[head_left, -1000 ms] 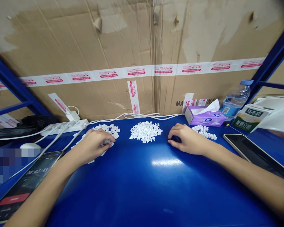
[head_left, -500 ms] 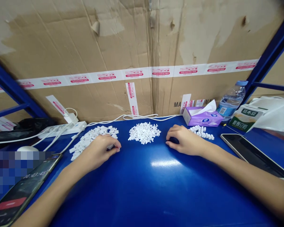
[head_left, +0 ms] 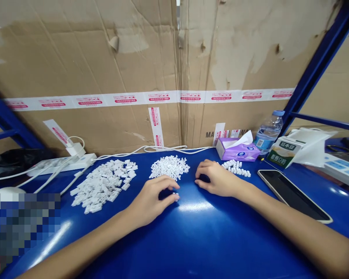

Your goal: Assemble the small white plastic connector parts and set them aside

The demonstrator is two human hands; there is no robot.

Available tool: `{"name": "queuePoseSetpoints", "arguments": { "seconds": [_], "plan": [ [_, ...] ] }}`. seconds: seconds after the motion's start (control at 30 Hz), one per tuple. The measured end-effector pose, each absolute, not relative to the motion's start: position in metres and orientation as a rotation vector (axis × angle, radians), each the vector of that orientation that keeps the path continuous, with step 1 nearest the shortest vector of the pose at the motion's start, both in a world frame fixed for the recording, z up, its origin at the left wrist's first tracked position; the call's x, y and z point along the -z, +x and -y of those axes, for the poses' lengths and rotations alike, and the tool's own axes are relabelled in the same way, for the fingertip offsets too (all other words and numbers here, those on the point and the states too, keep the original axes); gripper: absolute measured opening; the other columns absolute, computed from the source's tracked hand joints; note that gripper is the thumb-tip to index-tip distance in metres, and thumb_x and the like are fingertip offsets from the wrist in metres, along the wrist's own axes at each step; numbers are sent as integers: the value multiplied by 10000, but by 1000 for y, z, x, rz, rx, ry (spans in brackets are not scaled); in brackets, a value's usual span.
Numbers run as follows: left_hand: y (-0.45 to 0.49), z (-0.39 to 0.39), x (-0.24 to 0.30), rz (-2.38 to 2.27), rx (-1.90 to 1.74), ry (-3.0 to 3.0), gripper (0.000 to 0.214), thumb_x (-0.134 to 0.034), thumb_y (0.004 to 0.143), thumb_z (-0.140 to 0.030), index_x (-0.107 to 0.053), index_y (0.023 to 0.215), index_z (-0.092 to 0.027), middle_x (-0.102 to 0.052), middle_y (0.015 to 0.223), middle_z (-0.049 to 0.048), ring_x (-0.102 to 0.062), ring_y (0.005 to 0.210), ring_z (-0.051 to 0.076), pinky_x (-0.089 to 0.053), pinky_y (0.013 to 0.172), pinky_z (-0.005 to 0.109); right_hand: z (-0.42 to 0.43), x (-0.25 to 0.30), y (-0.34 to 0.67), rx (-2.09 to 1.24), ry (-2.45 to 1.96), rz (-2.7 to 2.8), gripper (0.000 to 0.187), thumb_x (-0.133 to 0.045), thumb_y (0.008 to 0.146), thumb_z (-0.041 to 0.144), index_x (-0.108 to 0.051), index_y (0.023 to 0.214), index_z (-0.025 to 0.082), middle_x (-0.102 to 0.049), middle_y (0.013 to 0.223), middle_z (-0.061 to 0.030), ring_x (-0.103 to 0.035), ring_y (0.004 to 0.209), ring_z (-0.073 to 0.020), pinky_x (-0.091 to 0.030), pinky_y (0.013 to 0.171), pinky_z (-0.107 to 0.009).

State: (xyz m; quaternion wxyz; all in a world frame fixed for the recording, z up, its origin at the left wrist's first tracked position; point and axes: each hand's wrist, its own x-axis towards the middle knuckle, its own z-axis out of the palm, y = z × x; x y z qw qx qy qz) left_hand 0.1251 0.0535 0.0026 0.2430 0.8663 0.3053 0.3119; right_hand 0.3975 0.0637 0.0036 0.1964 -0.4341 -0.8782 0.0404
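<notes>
White plastic pieces point(head_left: 169, 167) lie heaped on our blue bench point(head_left: 174, 240), just beyond our left grip point(head_left: 149, 202), which clenches one small piece point(head_left: 176, 197) at its fingertips. Our right grip point(head_left: 218, 183) rests released beside the heap.

Heap of tiny white plastic parts point(head_left: 169, 167)

The left hand point(head_left: 149, 203) and right hand point(head_left: 218, 183) are bare and slim, with long, slender fingers point(head_left: 206, 163).
</notes>
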Motion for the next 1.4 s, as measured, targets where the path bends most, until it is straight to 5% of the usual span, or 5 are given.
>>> {"name": "queuePoseSetpoints", "arguments": {
  "seconds": [0.17, 1.13, 1.4],
  "plan": [
    [108, -65, -2, -967, -728, 2408, 193, -689, 870, -280, -712, 1058, -241, -695, 888, 13, -582, 732, 171, -480, 687, 309, -64, -3, 396, -165, -1167, 2423, 56, -668, 890, 207, -712, 871, 179, -690, 905, -70, -610, 882, -218, -479, 846, -378],
    [107, -64, 2, -933, -636, 2351, 81, -765, 828, -314, -796, 869, -251, -672, 799, 14, -610, 735, 177, -462, 679, 308, -93, 4, 360, -543, -1133, 2222, 147, -599, 851, 165, -693, 963, 154, -620, 651, 23, -532, 554, -114, -423, 574, -243],
    [107, -63, 4, -926, -639, 2348, 89, -767, 837, -314, -801, 886, -248, -673, 803, 13, -622, 753, 176, -467, 687, 299, -92, 10, 360, -355, -1026, 2337, 292, -592, 837, 97, -700, 1104, 152, -628, 761, 4, -523, 607, -110, -416, 613, -249]
  ]
}}
